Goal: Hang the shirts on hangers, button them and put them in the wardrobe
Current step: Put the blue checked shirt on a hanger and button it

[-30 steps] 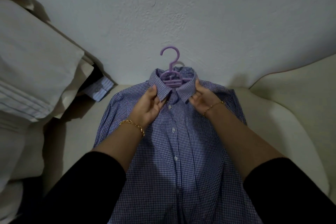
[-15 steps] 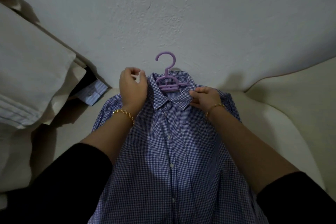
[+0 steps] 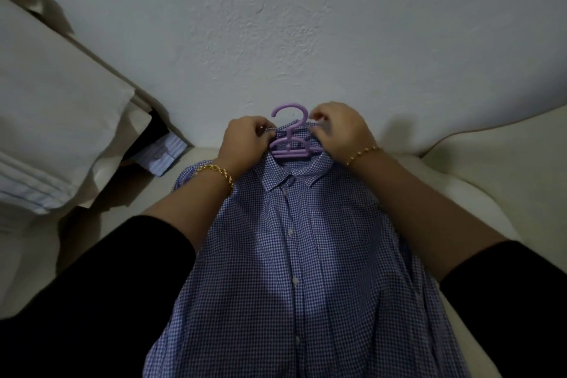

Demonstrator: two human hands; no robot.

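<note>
A blue-and-white checked shirt [image 3: 300, 255] lies flat on a cream sofa seat [image 3: 478, 193], buttoned down the front, on a purple plastic hanger [image 3: 290, 139] whose hook points toward the wall. My left hand [image 3: 245, 141] pinches the back of the collar on the left of the hook. On the other side of the hook, my right hand [image 3: 340, 132] pinches the collar's top edge too. Both wrists wear gold bracelets.
A pile of pale folded cloth [image 3: 52, 120] sits at the left, with a striped light-blue shirt [image 3: 162, 153] peeking out beneath it. A white textured wall [image 3: 306, 24] rises right behind the sofa. The sofa's arm [image 3: 506, 144] curves up at the right.
Both hands have moved up from the collar's front points and sides to its back edge beside the hanger hook, where they now pinch the fabric.
</note>
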